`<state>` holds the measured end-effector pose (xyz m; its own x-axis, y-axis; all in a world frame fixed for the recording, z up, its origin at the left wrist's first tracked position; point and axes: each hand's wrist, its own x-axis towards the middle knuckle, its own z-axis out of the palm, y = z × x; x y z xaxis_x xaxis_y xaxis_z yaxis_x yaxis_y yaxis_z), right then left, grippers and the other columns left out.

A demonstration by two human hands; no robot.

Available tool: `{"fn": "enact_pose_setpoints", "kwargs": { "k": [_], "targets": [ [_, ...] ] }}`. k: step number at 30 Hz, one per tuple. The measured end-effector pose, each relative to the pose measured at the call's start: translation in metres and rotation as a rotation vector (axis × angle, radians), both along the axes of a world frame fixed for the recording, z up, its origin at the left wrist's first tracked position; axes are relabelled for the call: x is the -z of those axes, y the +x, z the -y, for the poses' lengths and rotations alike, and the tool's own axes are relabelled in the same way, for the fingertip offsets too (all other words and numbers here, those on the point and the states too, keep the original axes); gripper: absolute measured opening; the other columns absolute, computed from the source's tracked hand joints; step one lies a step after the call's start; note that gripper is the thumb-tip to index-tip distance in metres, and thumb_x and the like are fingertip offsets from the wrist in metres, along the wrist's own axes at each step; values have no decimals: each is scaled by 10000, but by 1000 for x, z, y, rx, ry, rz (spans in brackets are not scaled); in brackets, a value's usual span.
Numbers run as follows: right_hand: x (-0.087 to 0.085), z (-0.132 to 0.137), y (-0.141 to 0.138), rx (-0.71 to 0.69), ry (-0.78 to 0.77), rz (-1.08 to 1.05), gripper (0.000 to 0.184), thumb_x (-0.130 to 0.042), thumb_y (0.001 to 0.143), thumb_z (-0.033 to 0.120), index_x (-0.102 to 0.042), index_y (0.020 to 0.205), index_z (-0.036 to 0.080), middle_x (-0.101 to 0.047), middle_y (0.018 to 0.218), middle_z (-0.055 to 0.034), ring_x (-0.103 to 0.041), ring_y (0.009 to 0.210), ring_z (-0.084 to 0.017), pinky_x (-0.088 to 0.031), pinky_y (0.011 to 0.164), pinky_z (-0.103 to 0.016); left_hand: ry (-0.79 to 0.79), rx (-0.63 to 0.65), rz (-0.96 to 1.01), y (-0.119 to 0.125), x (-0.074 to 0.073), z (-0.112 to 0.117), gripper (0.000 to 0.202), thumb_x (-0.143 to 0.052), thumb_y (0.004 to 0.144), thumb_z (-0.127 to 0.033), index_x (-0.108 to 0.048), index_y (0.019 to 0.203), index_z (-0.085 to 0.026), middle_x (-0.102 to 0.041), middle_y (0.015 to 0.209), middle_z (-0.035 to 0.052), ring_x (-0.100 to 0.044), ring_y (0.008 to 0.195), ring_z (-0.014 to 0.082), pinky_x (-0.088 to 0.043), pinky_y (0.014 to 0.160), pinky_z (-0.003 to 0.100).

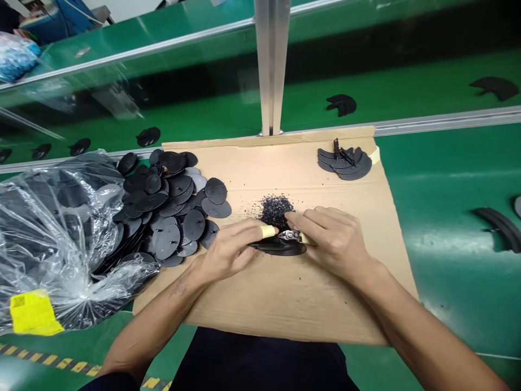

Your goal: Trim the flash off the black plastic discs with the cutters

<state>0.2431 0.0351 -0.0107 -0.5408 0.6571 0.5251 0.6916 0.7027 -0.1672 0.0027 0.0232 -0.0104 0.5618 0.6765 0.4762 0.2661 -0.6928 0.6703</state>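
Note:
My left hand (230, 251) pinches a black oval plastic disc (280, 249) against the cardboard sheet (285, 293); its forefinger wears a yellow tape band. My right hand (329, 239) is closed on a small metal tool (290, 235) set on the disc's top edge. Just behind the hands lies a little heap of black shavings (275, 210). A large pile of the same black discs (171, 206) spreads at the left of the cardboard.
A clear plastic bag (52, 239) with more discs and a yellow label lies far left. A small stack of discs (345, 162) sits at the cardboard's far right corner. Single black parts ride on the green conveyor belt (427, 87) behind. An aluminium post (272, 65) stands centre back.

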Motion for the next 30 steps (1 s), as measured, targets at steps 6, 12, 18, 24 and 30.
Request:
{"fn": "enact_pose_setpoints", "kwargs": {
  "k": [6,12,18,24,30],
  "targets": [
    [8,-2,2,-27,-69,-55,280,-472,883,67,-701,964,207,-709,701,-2,-609,616,-138,-400,578,-271,12,-25,-3,1,5,0,329,-561,975,-112,-607,1297,-164,-723,990,96,-691,887,169,-593,763,278],
    [3,-3,4,71,-31,59,230,-491,912,102,-695,867,199,-658,654,-8,-517,599,-150,-341,579,-297,116,-41,-70,3,2,2,335,-511,952,-88,-608,1264,-164,-724,1015,91,-698,901,169,-595,759,274],
    [3,-7,2,47,-39,98,244,-501,888,56,-688,990,175,-690,772,-55,-495,679,-191,-309,603,-333,156,-122,-226,2,8,-2,258,-505,957,-139,-635,1178,-163,-708,1026,93,-676,900,181,-585,772,305],
    [-4,-7,3,12,-437,-373,206,-568,916,155,-677,1085,204,-678,813,-31,-579,681,-175,-443,625,-300,-216,-300,33,1,5,-10,177,-607,979,-311,-638,913,-149,-629,771,18,-593,706,128,-494,642,234],
    [-12,1,-11,-18,-674,-628,140,-697,908,345,-659,911,209,-636,719,3,-566,617,-153,-454,544,-269,-410,-226,125,8,10,-6,325,-605,977,-422,-609,801,-149,-593,719,14,-577,646,129,-492,585,245]
  ]
}}
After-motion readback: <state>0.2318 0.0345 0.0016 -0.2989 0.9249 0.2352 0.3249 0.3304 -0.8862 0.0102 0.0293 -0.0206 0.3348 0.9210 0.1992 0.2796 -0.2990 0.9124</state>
